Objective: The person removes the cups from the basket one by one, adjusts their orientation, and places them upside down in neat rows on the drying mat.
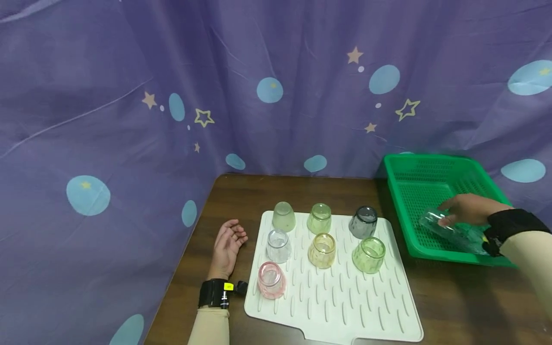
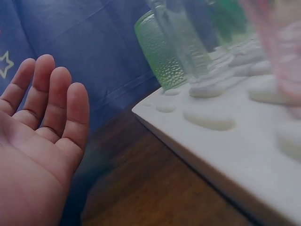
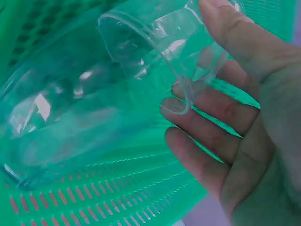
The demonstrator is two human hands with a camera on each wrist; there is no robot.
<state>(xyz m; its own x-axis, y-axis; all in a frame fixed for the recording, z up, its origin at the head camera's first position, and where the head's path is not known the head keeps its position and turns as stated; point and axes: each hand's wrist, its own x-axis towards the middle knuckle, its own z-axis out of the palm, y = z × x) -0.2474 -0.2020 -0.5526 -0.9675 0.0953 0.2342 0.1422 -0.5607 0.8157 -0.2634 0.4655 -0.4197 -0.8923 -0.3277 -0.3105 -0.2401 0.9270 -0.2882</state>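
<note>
My right hand [image 1: 467,209] reaches into the green basket [image 1: 411,235] and grips a clear glass [image 3: 176,44], thumb on one side and fingers on the other. A larger clear, bluish glass vessel [image 3: 56,117] lies in the basket right by that glass's rim. My left hand [image 1: 226,247] rests palm up on the table left of the white drying mat [image 1: 340,297], its fingers loosely bent around nothing. Closest to it on the mat are a clear glass [image 1: 278,247] and a pink glass [image 1: 271,281], both upside down.
Upside down at the mat's back stand a frosted green glass [image 1: 283,217], a green glass [image 1: 319,219] and a dark grey glass [image 1: 363,223]. A yellow glass [image 1: 322,251] and another green glass [image 1: 368,256] stand before them. A purple curtain [image 1: 302,120] hangs behind the table.
</note>
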